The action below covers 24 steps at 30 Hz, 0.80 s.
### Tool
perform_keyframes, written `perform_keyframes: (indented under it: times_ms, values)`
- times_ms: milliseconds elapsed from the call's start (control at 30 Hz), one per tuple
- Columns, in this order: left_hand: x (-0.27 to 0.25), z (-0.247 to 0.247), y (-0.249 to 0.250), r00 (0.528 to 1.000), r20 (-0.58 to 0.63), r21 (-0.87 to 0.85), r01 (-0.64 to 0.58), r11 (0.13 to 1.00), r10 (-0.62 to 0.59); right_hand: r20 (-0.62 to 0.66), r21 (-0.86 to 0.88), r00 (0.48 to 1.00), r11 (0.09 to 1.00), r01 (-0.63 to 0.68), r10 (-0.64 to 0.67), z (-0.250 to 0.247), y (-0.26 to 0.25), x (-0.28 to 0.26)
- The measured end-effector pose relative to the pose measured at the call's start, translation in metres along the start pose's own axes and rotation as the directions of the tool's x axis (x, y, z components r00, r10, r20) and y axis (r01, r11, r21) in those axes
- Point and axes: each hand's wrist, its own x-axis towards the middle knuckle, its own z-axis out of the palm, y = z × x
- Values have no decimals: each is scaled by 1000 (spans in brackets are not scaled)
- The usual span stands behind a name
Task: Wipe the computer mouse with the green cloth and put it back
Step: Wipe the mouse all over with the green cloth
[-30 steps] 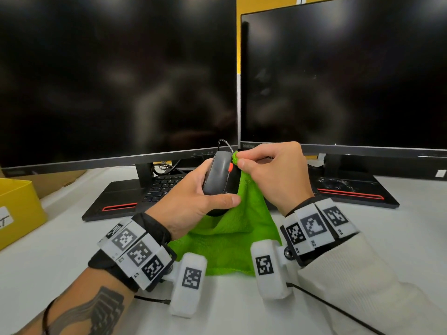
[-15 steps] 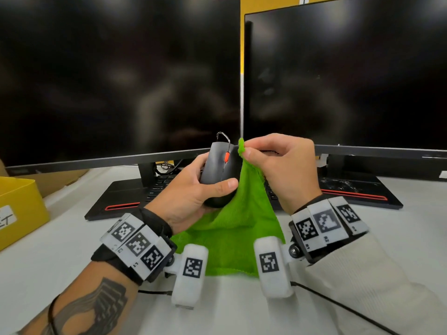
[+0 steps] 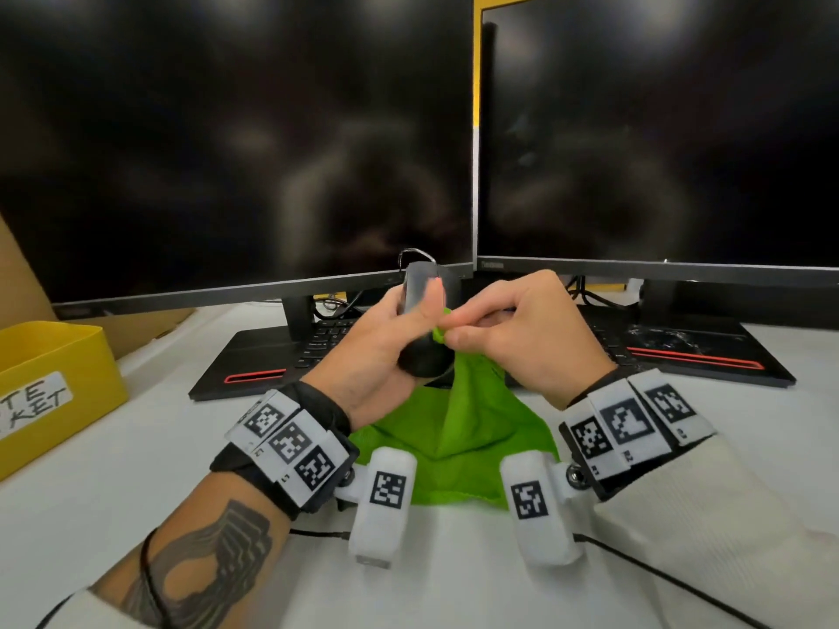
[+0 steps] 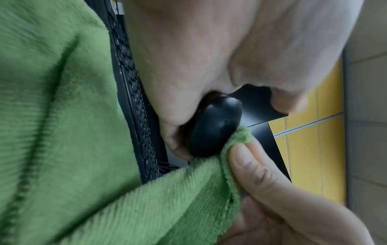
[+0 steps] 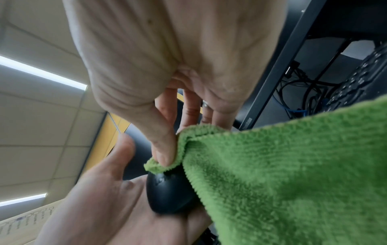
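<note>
My left hand [image 3: 386, 342] grips the black computer mouse [image 3: 420, 292] upright above the desk, thumb across its top face, fingers behind it. The mouse [image 4: 215, 127] shows its rounded rear end in the left wrist view, and again as the mouse [image 5: 169, 194] in the right wrist view. My right hand [image 3: 513, 333] pinches a corner of the green cloth [image 3: 458, 429] between thumb and forefinger and presses that corner against the mouse's right side. The rest of the cloth [image 5: 293, 174] hangs down onto the desk. The mouse's cable loops up behind it.
Two dark monitors [image 3: 236, 143] stand close behind my hands, with a black keyboard [image 3: 327, 338] under them. A yellow box [image 3: 50, 383] sits at the left edge. Cables [image 3: 681, 578] from the wrist cameras trail across the white desk [image 3: 136, 456].
The right hand has slid the pinched cloth corner down the mouse's side from near the red wheel toward its rear. The left thumb has shifted up across the mouse's top.
</note>
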Motion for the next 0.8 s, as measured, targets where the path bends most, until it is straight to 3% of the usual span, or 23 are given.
perform_keyframes:
  times_ms: [200,300,467,600,800]
  values:
    - [8,6,3,984,-152,-181,67,981,-95,42,-104,997,993,-59,64,6,3,1]
    - [11,5,-3,965,-234,-192,72,979,-117,-43,-144,995,985,-97,92,-2,5,5]
    - [10,8,-3,974,-197,-244,64,968,-114,-261,44,965,999,5,7,-12,-2,8]
    - [8,12,-7,983,-173,-111,40,993,-59,-281,67,959,998,-8,26,-7,-3,7]
    - [8,5,-11,993,-107,243,-16,970,43,-221,19,974,999,-45,48,-1,2,6]
